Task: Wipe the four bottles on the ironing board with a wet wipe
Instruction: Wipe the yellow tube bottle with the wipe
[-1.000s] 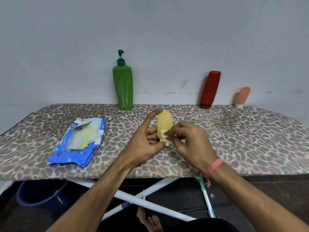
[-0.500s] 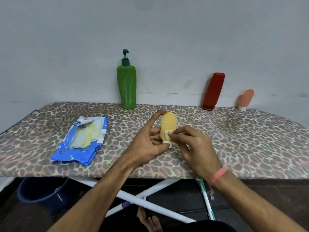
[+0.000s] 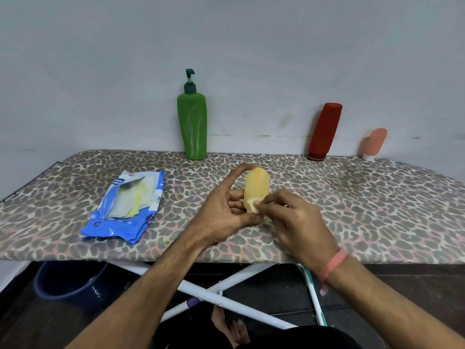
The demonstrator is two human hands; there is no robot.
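My left hand (image 3: pixel 226 210) grips a small yellow bottle (image 3: pixel 258 186) above the middle of the leopard-print ironing board (image 3: pixel 377 210), index finger on its top end. My right hand (image 3: pixel 294 222) pinches a small white wet wipe (image 3: pixel 253 204) against the bottle's lower part. A tall green pump bottle (image 3: pixel 192 127) stands at the back against the wall. A red bottle (image 3: pixel 324 132) leans on the wall to the right of it. Farther right, a small peach bottle (image 3: pixel 375 143) also leans on the wall.
An opened blue wet-wipe packet (image 3: pixel 125 207) lies on the board's left part. Under the board are white crossed legs (image 3: pixel 226 293), a dark blue bucket (image 3: pixel 68 280) at the left and a bare foot (image 3: pixel 231 326). The grey wall (image 3: pixel 226 46) runs right behind the board.
The right hand has slid the wipe a little along the lower part of the yellow bottle. The left hand keeps its grip, and the view has shifted slightly.
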